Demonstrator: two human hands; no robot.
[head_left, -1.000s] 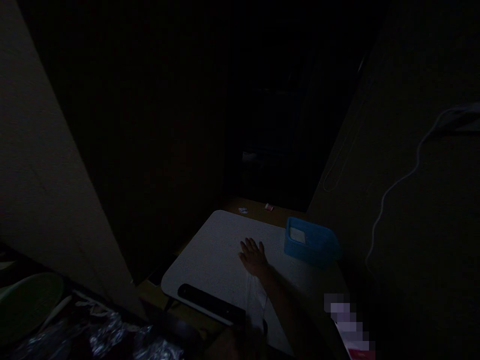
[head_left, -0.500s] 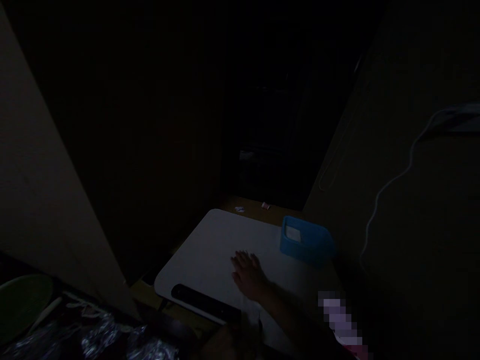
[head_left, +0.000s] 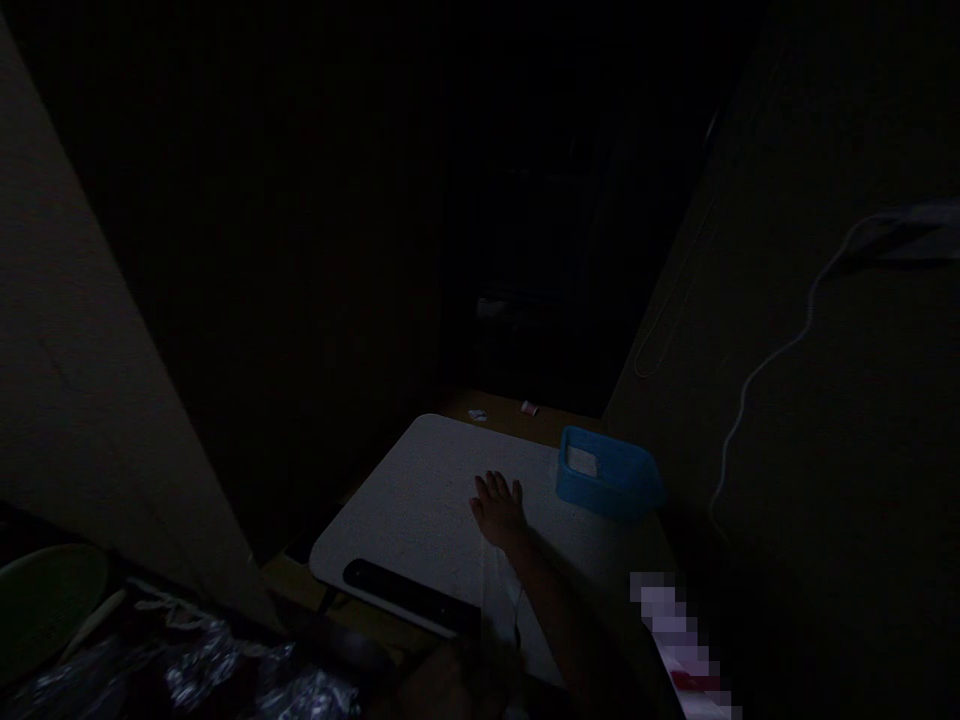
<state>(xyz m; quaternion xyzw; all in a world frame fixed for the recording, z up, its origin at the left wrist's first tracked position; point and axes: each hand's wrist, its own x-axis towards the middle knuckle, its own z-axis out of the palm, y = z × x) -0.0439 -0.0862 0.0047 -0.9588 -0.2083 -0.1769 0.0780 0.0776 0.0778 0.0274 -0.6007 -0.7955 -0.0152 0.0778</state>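
The scene is very dark. My right hand (head_left: 499, 514) lies palm down on a white folding table (head_left: 405, 500), fingers spread. Under and below its wrist, a pale thin strip (head_left: 495, 590) runs toward the near edge; what it is made of cannot be made out. My left hand (head_left: 442, 680) is a dim shape at the bottom edge, near the strip's lower end, its fingers lost in the dark. A long black bar (head_left: 409, 592) lies along the table's near left edge.
A blue basket (head_left: 611, 490) with a whitish item inside stands at the table's right back corner. Small scraps (head_left: 529, 408) lie beyond the table. A white cable (head_left: 776, 350) hangs on the right wall. Shiny plastic (head_left: 202, 665) and a green round object (head_left: 49, 600) are at lower left.
My right hand has moved forward, away from me, across the table, and more of the pale strip shows behind it. The view has shifted slightly.
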